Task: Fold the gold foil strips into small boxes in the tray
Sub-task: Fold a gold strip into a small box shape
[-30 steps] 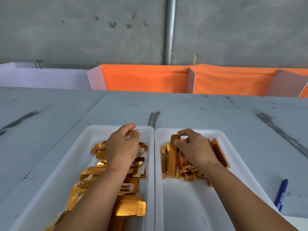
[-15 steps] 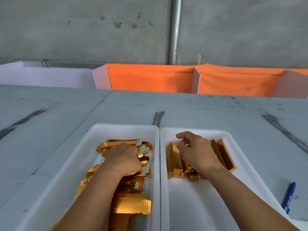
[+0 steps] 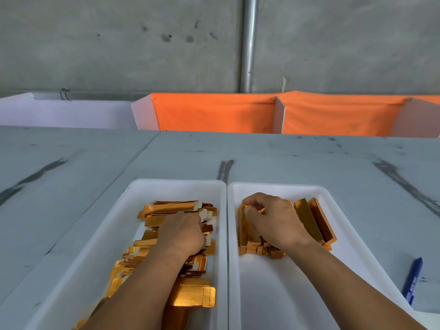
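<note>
Far left there's a plain white panel point(image 3: 59, 113) standing at the back edge of the grey table point(image 3: 71, 186), which has a matte painted top with dark scuff streaks on it.

Near side, the left tray point(image 3: 176, 183) is a white, smooth plastic rectangle with rounded corners. It's full of gold foil strips point(image 3: 166, 208): flat die-cut blanks, shiny metallic on one face and pale card on the other, with little tabs and dotted crease lines, lying in a loose, messy heap along the tray. The left hand point(image 3: 183, 234) sits knuckles-up on the middle of that heap with its fingers curled down into the strips. The fingertips are hidden, so I can't tell if it's actually got one pinched.

Touching it on the right is the right tray point(image 3: 281, 186), same white plastic. At its far end are the folded boxes point(image 3: 314, 220), long, narrow gold ones packed side by side on edge. The right hand point(image 3: 276, 222) is on top of them, thumb and fingers curled in and gripping the boxes at the left end of the row.

The hands are apart, one per tray.

Further right, a blue pen point(image 3: 412, 282) lies on the table beside the right tray. Behind it all: orange cloth point(image 3: 214, 113) draped over panels, a rough concrete wall point(image 3: 95, 44) and a metal pipe point(image 3: 248, 44) running up it.
</note>
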